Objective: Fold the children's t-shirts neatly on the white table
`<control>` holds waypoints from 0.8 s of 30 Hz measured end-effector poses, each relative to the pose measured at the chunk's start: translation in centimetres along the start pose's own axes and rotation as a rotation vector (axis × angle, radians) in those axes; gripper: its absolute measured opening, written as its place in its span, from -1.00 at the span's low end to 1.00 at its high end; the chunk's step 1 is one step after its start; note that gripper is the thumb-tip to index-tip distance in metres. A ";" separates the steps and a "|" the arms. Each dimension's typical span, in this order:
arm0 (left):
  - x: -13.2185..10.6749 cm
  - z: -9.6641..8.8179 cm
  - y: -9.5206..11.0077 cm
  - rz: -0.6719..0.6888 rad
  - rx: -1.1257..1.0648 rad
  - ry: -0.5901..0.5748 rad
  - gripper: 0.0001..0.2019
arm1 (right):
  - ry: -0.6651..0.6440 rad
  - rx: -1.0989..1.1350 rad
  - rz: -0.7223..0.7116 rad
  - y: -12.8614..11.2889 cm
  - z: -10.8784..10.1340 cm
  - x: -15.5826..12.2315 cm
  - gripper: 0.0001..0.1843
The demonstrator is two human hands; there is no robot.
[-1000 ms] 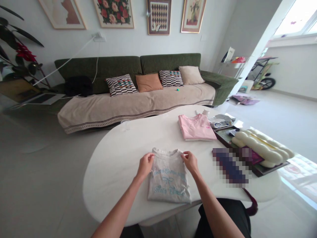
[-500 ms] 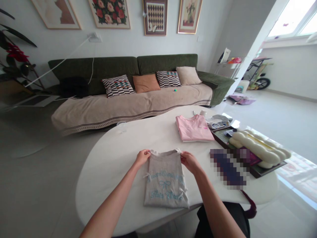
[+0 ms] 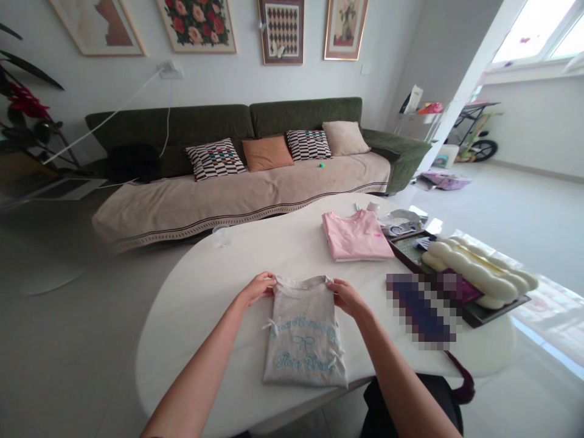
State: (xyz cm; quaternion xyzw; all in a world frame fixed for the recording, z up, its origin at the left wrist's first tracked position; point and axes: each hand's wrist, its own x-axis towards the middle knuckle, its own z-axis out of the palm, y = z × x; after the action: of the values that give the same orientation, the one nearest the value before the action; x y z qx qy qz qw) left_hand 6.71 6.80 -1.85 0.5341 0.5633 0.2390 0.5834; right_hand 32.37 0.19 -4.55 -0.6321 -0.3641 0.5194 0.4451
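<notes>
A folded grey T-shirt (image 3: 303,340) with blue lettering, a blue bow print and small white side bows lies in front of me, neckline away from me. At its upper left corner, my left hand (image 3: 260,288) pinches the cloth beside the collar. My right hand (image 3: 345,295) grips the upper right corner the same way, fingers partly hidden by the fabric. Farther back on the table sits a folded pink T-shirt (image 3: 356,236), apart from both hands.
The white table (image 3: 191,340) has a rounded edge. On its right are a dark tray (image 3: 483,316) with a puffy cream object (image 3: 479,267), a pixelated dark item (image 3: 422,310) with a strap, and a plastic package (image 3: 404,222). A green sofa (image 3: 301,112) with cushions stands behind.
Both hands keep hold of the grey T-shirt's top corners. My left hand has shifted slightly left and its fingers show more; the shirt lies nearly where it was.
</notes>
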 end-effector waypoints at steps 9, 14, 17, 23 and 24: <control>0.9 3.3 -1.6 0.125 0.116 0.363 -0.80 | 0.360 -0.440 -0.255 0.5 1.8 -1.3 -0.53; -1.3 5.7 -3.3 0.510 0.446 0.441 -0.63 | 0.265 -0.829 -0.492 2.2 3.5 -3.6 -0.46; -2.4 6.8 -5.0 0.613 0.766 0.330 -0.53 | 0.211 -1.064 -0.471 4.0 4.1 -4.2 -0.36; -3.1 7.6 -5.1 0.523 0.897 0.303 -0.48 | 0.182 -1.120 -0.397 3.9 4.1 -4.4 -0.34; -3.4 7.6 -5.0 0.529 0.858 0.298 -0.47 | 0.172 -1.101 -0.404 3.7 3.9 -4.8 -0.34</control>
State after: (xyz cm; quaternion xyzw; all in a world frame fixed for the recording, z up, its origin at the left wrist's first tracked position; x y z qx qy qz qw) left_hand 11.16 -0.47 -6.53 0.8090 0.5334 0.1994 0.1457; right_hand 27.64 -4.78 -6.69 -0.7280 -0.6558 0.1058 0.1697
